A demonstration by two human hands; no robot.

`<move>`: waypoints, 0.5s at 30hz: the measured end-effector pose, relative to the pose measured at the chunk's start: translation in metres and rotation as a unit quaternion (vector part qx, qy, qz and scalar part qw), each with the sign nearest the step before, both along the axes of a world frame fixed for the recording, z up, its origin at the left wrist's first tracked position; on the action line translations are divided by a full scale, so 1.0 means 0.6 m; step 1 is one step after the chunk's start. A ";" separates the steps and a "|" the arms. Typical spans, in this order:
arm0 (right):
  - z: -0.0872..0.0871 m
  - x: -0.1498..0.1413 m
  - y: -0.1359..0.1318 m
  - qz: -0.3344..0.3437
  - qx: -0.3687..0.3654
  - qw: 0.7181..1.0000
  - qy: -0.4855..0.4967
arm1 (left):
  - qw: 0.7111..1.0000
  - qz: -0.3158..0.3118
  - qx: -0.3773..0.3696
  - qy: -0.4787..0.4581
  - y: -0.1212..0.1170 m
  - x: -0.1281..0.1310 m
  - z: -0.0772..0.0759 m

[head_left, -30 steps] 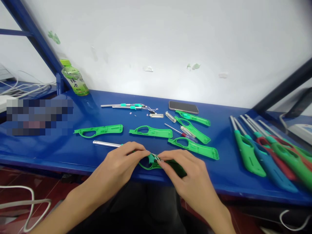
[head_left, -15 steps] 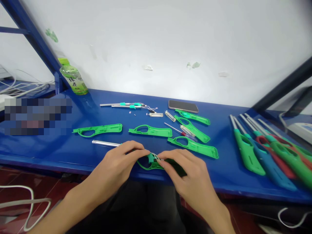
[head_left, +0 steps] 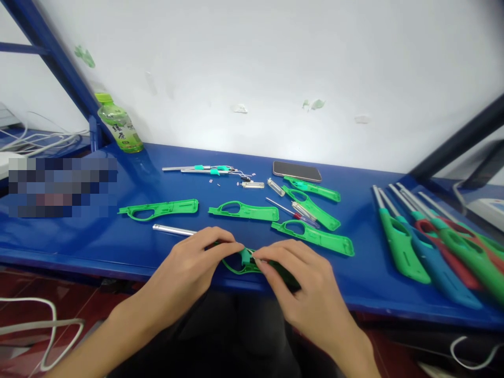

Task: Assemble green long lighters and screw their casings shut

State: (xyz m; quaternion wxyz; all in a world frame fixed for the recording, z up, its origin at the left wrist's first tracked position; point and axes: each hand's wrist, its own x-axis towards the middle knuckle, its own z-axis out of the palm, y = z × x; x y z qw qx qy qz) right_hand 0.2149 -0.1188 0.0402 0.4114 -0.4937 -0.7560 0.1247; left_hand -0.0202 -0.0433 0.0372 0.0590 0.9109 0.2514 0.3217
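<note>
Blue table (head_left: 98,236) meets white wall (head_left: 220,58); left hand (head_left: 192,268) and right hand (head_left: 309,283) pinch lighter parts (head_left: 246,256).

Green plastic lighter casing (head_left: 237,272), open, lies approx. lengthwise L–R at near ctr., its curved finger loop on near side; R part shadowed, mostly hidden. Slim silver metal tube (head_left: 173,230) points L, tilted slightly far. Small teal pc. (head_left: 246,256) sits in casing, w/ thin pale wires (head_left: 251,252) beside it.

Dark clothing (head_left: 255,336), bare forearms (head_left: 128,328)
</note>
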 end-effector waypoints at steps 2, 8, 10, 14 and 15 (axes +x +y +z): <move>0.001 0.000 0.000 0.003 0.001 1.000 -0.007 | 1.000 0.005 -0.002 -0.001 0.001 0.001 -0.001; 0.000 -0.001 -0.002 0.013 0.014 1.000 -0.016 | 1.000 0.002 -0.006 0.003 -0.001 0.001 0.000; 0.000 -0.002 -0.001 0.013 0.016 1.000 -0.016 | 1.000 0.001 -0.006 0.004 -0.002 0.001 0.001; 0.002 -0.003 0.001 0.018 0.010 1.000 -0.016 | 1.000 -0.004 -0.007 0.003 -0.002 0.000 0.003; 0.003 -0.003 0.001 0.020 0.009 1.000 -0.017 | 1.000 -0.006 -0.008 0.005 -0.002 0.000 0.003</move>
